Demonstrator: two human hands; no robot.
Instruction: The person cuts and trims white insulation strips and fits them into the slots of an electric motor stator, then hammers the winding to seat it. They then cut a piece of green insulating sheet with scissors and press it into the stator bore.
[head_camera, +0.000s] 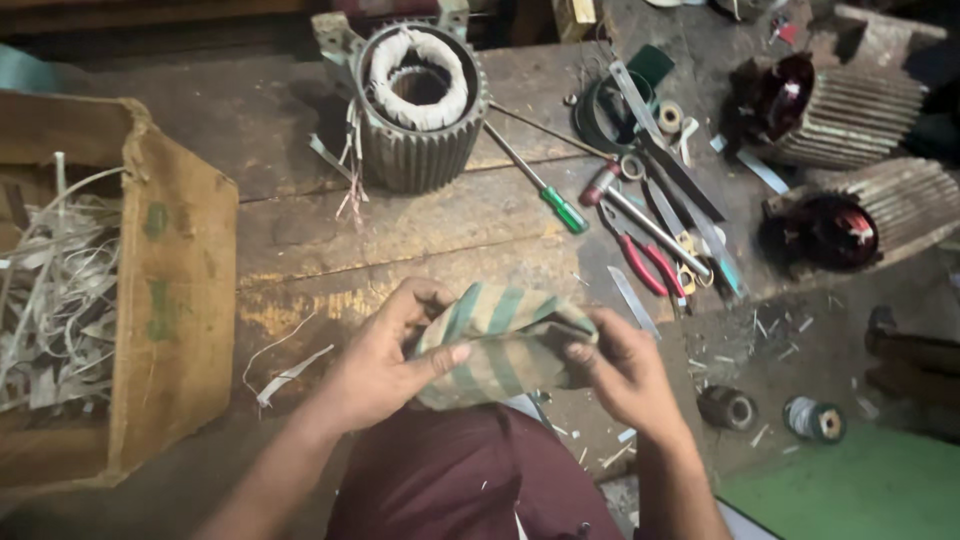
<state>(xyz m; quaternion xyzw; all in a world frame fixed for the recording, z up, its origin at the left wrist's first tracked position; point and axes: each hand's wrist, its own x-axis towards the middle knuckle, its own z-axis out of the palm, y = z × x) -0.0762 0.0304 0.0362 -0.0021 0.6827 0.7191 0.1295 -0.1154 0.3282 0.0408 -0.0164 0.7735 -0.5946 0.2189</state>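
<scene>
I hold a folded, green-striped tan cloth (505, 345) between both hands, low at centre, just above my lap. My left hand (385, 365) clamps its 9 o'clock edge, thumb on top, fingers curled beneath. My right hand (620, 370) pinches its 3 o'clock corner with thumb and fingertips closed. The cloth looks partly folded, not yet laid on anything. At 12 o'clock on the worn wooden workbench (300, 220) stands a grey ribbed motor stator with white-wrapped windings (418, 105), untouched. A green-handled screwdriver (545, 190) and red-handled pliers (650, 265) lie at 1 o'clock; a cardboard box of pale scrap strips (110, 290) sits at 9.
</scene>
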